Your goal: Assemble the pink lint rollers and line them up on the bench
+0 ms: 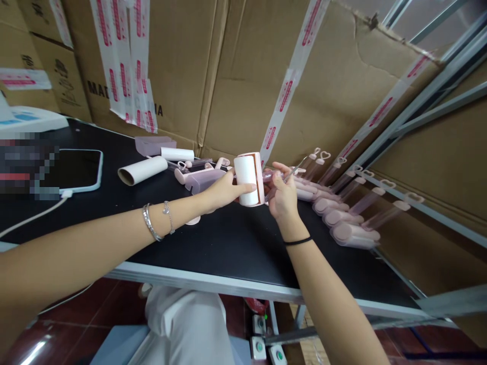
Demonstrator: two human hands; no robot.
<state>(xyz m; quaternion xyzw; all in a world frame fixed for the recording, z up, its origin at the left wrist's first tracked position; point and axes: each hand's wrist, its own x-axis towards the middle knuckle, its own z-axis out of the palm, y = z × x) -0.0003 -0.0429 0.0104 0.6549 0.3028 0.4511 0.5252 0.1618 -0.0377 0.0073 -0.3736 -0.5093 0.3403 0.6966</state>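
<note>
My left hand (224, 192) grips a lint roller (247, 180) above the black table, its thumb lying across the white roll. A brown strip shows between the roll and the pale pink end piece. My right hand (285, 195) is closed around the pinkish see-through handle (272, 176) on the roller's right side. A thin metal tool (296, 170) sticks out from between the right thumb and fingers; its kind is not clear. Behind my left hand lie loose lint roller parts: a lilac cover (205, 181) and a pale pink piece (186, 176).
Several lint rollers (353, 233) with heart-ended handles lean in a row at right. White rolls (142, 171) and another lilac cover (154, 145) lie at left. A phone (74, 170) with a cable rests further left. Cardboard (236, 111) walls the table's back; a metal frame (437, 203) stands right.
</note>
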